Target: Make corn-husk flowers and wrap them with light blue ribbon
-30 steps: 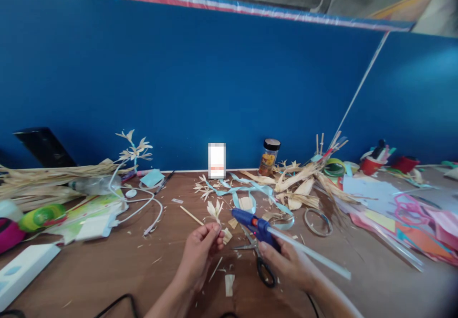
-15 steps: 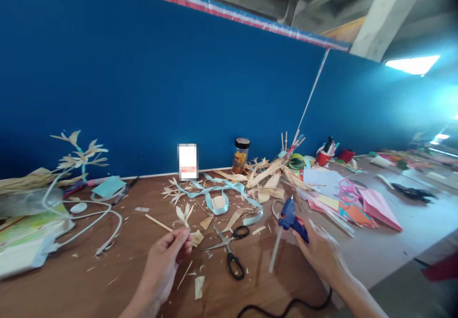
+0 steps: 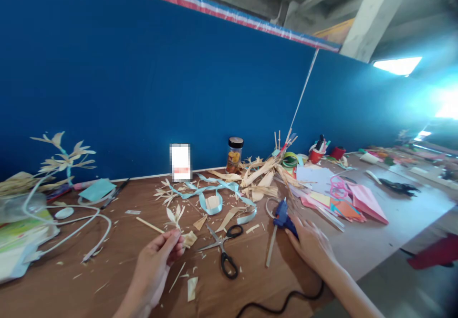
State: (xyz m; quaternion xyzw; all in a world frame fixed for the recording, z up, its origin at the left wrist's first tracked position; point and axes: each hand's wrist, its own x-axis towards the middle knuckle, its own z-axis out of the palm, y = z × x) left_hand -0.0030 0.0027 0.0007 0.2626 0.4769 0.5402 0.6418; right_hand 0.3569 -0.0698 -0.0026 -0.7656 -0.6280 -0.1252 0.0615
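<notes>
In my left hand [image 3: 159,256], closed at the lower left of centre, a small pale dried-husk flower [image 3: 174,216] is pinched between thumb and fingers, petals up. A thin wooden stick [image 3: 148,223] passes behind those fingers; whether they touch it I cannot tell. A blue glue gun [image 3: 282,214] rests on the table, nozzle up, with a translucent glue stick [image 3: 271,251] out of its back. Over its handle lies my right hand [image 3: 313,244], fingers loosened and stretched out. Between the hands are open scissors [image 3: 222,246] with black handles.
Light-blue ribbon [image 3: 211,198] and husk strips [image 3: 263,172] lie behind the scissors. A black-lidded jar [image 3: 234,155] stands by the blue partition [image 3: 143,69]. White cables [image 3: 103,232] and a finished husk-flower stem [image 3: 67,158] are left; coloured paper [image 3: 367,203] is right. A black cord [image 3: 282,303] crosses the front.
The glue gun has come down onto the table, and my right hand has loosened from its grip around the handle. My left hand still pinches the flower. The view has shifted slightly right.
</notes>
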